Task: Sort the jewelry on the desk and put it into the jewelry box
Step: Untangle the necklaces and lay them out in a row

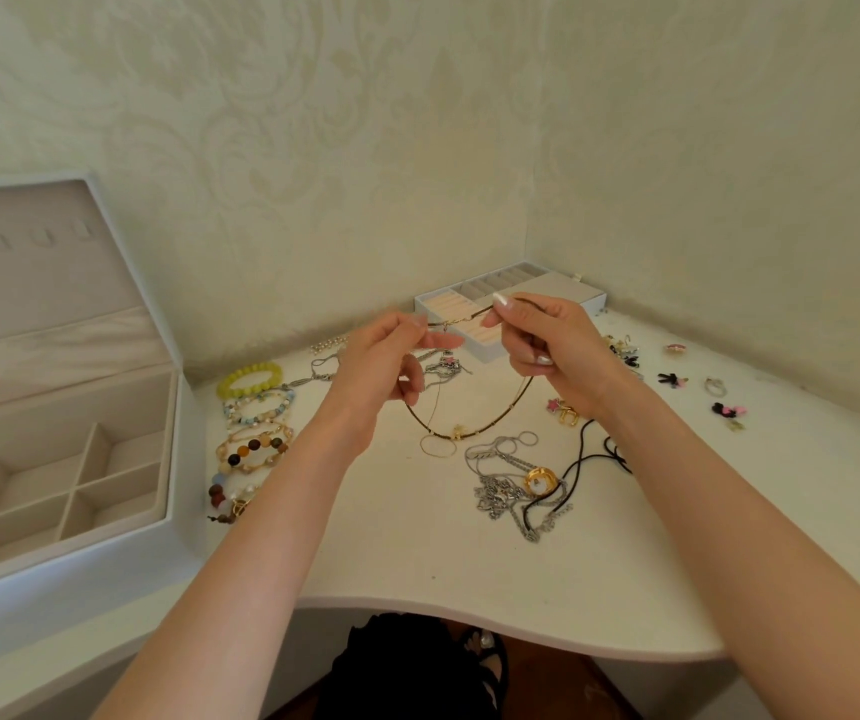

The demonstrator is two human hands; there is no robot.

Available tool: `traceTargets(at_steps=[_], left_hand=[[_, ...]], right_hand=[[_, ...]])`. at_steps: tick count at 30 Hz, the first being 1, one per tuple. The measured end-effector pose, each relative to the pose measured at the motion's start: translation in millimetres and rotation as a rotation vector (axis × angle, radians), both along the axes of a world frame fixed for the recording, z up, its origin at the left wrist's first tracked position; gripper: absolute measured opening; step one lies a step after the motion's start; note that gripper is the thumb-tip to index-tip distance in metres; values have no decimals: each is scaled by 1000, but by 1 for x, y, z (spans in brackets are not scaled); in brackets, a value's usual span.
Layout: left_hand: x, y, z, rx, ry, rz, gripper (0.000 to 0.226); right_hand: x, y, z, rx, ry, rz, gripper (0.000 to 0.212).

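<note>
Both my hands are raised over the middle of the white desk (417,537). My left hand (383,363) and my right hand (547,345) each pinch one end of a thin dark necklace with gold beads (495,420). Its clasp stretches between my fingertips, and the loop hangs down with a small gold charm at the bottom. The open white jewelry box (61,459) stands at the left, its lid upright and its beige compartments showing nothing inside.
Several beaded bracelets (253,428) lie in a column beside the box. A tangle of silver chains with a gold ring pendant (518,485) and a black cord (599,454) sit right of centre. A tray (568,293) stands in the corner. Small earrings (698,387) are scattered at the right.
</note>
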State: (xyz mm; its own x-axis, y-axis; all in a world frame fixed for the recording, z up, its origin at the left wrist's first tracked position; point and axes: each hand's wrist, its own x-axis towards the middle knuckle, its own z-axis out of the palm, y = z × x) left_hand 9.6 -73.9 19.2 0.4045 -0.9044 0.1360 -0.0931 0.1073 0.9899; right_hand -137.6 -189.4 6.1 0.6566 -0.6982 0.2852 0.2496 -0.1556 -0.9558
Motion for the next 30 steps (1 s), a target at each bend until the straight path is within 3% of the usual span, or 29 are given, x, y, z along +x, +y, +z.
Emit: traceTargets(at_steps=[4,8,13,17,21,25,30], left_hand=[[-1,0,-2,32,-35,-35,24],[1,0,-2,40,-193,-33,12],[4,-1,4,-12,-340,-5,23],[7,-5,13,-78,-200,12,32],[9,-8,22,-226,122,-82,32],[9,-8,29,-264,375,-96,31],[19,-10,29,-277,478,-35,23]], right_hand=[[0,-2,-1,5,-7,-34,26],[0,-5,-2,21,-33,-52,27],[1,-6,-3,36,-42,-35,24],[2,-7,-5,34,-23,-64,12],[3,-9,-10,-46,92,-117,21],[5,-10,-15,-35,195,-183,10],[6,-7,-18,25,218,-200,22]])
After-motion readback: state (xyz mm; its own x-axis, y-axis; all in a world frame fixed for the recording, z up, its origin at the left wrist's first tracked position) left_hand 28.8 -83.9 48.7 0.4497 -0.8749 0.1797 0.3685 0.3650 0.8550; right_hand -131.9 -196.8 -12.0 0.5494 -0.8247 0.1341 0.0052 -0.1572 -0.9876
